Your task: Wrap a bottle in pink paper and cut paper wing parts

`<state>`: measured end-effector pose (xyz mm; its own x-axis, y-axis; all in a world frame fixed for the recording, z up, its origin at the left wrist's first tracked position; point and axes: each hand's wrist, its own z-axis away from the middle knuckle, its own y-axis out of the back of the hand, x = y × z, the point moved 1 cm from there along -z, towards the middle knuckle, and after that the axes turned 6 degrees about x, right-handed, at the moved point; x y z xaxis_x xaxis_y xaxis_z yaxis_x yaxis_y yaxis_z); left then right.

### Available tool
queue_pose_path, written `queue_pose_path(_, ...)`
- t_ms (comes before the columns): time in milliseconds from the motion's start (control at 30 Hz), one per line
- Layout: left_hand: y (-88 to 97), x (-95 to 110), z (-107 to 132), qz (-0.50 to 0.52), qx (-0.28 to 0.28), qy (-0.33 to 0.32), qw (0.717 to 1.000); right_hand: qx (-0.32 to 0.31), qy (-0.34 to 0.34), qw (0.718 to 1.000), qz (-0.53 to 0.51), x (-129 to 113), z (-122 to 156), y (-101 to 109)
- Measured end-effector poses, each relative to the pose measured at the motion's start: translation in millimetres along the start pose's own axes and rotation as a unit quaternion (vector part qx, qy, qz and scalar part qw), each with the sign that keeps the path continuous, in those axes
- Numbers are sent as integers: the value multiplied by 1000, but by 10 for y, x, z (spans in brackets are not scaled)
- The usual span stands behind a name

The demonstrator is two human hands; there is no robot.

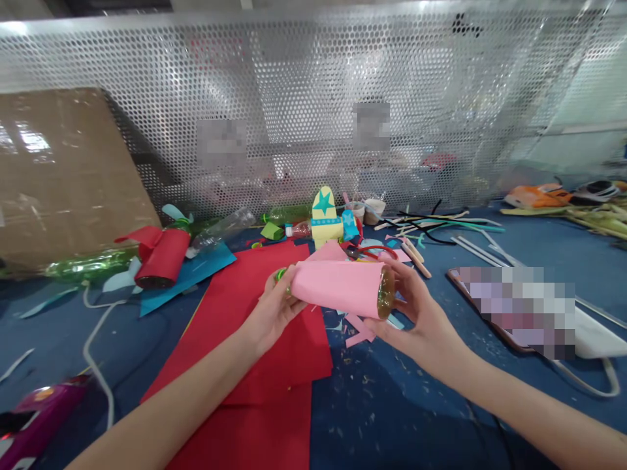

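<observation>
A plastic bottle wrapped in pink paper (340, 288) lies sideways in the air above the blue table, held between both hands. My left hand (274, 313) grips its narrow neck end, where a green cap shows. My right hand (416, 320) cups the wide bottom end, fingers curled round the brownish base. Red paper sheets (255, 365) lie under the hands, with pink offcuts (360, 329) beside them.
A red-wrapped bottle (161, 258) and green bottles (83, 266) lie at the left by a cardboard sheet (59, 176). A yellow paper rocket (324, 222), scissors (365, 251), wooden sticks (416, 258) and paper strips sit behind. A perforated metal screen (313, 98) closes the back. A cable (98, 365) runs left.
</observation>
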<state>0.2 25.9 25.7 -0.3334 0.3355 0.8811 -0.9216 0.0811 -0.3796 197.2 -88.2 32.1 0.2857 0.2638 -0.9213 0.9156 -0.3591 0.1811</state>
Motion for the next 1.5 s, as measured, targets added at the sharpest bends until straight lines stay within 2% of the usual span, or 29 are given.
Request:
queue_pose_path(233,13,43,-22,-2,0,27,1000,0,36,999,4,58,-37,34)
queue_pose_path(367,71,64,-68,-87,31,-71,993,0,18,1000,-15,84,-108,65)
queue_pose_path(467,101,119,-81,-212,34,-192,957,-14,-40,998,-52,72,-170,103)
queue_pose_path(533,88,175,-44,-287,-7,-237,928,-49,-85,994,-52,53,-194,118)
queue_pose_path(633,32,231,79,-343,-132,-182,912,-108,-140,983,-50,40,-191,104)
queue_pose_path(700,-5,241,173,-364,-187,-143,901,-132,-167,975,-57,49,-168,68)
queue_pose_path(867,-39,221,297,-471,-213,-122,847,-182,-163,968,-57,40,-149,18)
queue_pose_path(933,-31,237,316,-475,-214,-141,842,-206,-138,968,-29,5,-199,112)
queue_pose_path(1000,-22,279,335,-477,-191,-194,835,-227,-96,967,63,-17,-286,306)
queue_pose_path(1033,-21,306,344,-492,-170,-228,823,-214,-70,960,164,-13,-337,437)
queue_pose_path(1067,-23,331,352,-518,-148,-259,802,-188,-55,941,275,4,-388,577)
queue_pose_path(1100,-30,353,357,-553,-128,-286,772,-164,-47,908,383,31,-432,712)
queue_pose_path(1133,-39,369,359,-589,-112,-310,738,-161,-57,858,484,68,-464,831)
queue_pose_path(1167,-50,377,355,-621,-103,-332,703,-160,-71,834,524,106,-483,921)
queue_pose_path(1233,-64,368,328,-668,-94,-368,640,-166,-81,804,566,171,-486,1003)
queue_pose_path(1300,-55,334,281,-695,-86,-398,593,-187,-81,794,573,200,-453,965)
queue_pose_path(1367,-26,296,231,-704,-74,-419,569,-204,-78,790,572,191,-409,871)
queue_pose_path(1400,-9,284,211,-702,-65,-427,566,-211,-77,790,571,177,-388,825)
queue_pose_path(1500,25,295,181,-677,-36,-436,592,-234,-82,788,564,135,-344,749)
